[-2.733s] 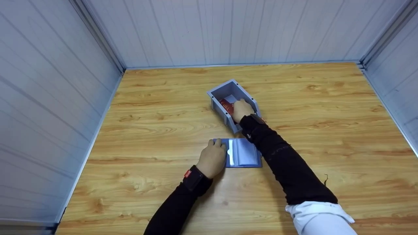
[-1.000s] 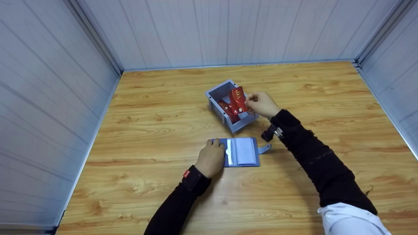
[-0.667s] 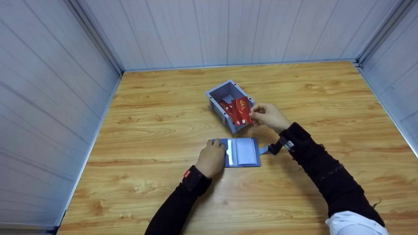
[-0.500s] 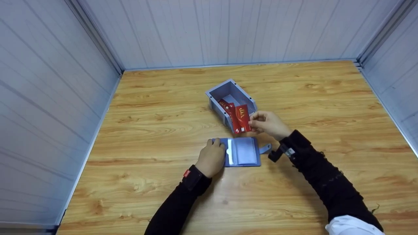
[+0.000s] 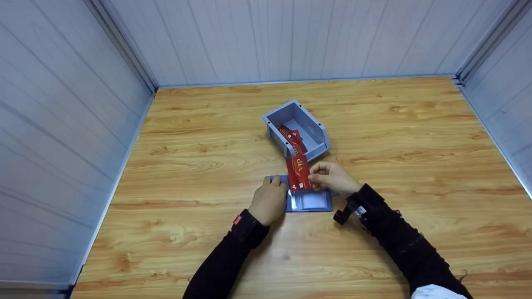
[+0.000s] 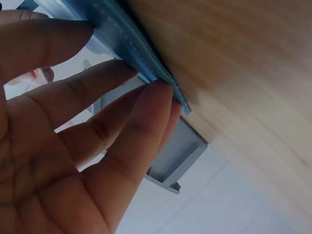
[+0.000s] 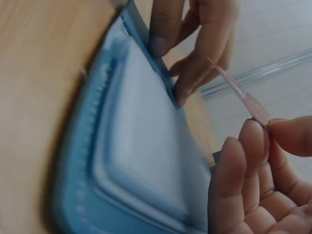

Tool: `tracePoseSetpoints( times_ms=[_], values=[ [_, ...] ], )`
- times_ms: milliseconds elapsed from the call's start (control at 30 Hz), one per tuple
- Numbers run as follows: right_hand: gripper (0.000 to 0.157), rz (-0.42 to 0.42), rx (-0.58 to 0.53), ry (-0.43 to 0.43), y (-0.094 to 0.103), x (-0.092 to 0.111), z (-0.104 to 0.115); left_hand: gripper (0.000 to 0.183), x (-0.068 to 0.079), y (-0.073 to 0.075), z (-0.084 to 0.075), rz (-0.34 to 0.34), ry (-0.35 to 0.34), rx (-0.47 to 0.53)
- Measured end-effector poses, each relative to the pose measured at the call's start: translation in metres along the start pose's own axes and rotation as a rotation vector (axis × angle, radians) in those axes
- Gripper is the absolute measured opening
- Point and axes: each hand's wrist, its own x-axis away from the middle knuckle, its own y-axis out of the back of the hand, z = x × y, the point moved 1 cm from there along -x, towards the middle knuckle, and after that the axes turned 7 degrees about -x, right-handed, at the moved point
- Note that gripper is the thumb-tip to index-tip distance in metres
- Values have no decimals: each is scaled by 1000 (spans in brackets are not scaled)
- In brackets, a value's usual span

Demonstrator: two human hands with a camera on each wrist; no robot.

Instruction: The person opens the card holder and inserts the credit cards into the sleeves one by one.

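An open blue card holder (image 5: 329,203) with clear plastic sleeves (image 7: 146,131) lies on the table. My left hand (image 5: 269,201) rests on its left flap, and in the left wrist view the fingertips (image 6: 156,95) press along the stitched edge. A red VIP card (image 5: 298,172) is pinched between the thumb and fingers of my right hand (image 5: 330,177). It is above the card holder and covers part of the sleeves in the head view. The right wrist view catches the card nearly edge-on, apart from the sleeves.
A grey plastic bin (image 5: 314,124) stands just behind the card holder, tilted in angle on the wooden table (image 5: 187,166). More red VIP cards (image 5: 294,140) lie inside along its left wall. White panels (image 5: 270,41) enclose the table at the back and sides.
My right hand has lifted a red card out of the grey bin and carried it towards me, over the card holder. The left hand has stayed on the holder's left flap.
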Motion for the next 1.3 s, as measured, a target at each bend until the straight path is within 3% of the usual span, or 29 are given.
tracePoseSetpoints(
  times_ms=[400,567,767,1033,1133,1300],
  values=[
    [10,21,-37,-13,-3,3,-11,19,-1,0,1,24,-17,-1],
    [7,24,-42,-13,-4,3,-11,21,-2,1,7,35,-53,63],
    [7,24,-42,-17,-3,2,-12,25,-6,6,14,71,4,298],
    [9,42,-62,-8,-2,3,-14,24,-14,8,12,73,144,789],
    [9,44,-59,-2,-2,3,-14,18,-17,7,11,42,195,884],
    [7,38,-47,7,-3,3,-13,9,-20,5,11,-14,259,950]
  ],
)
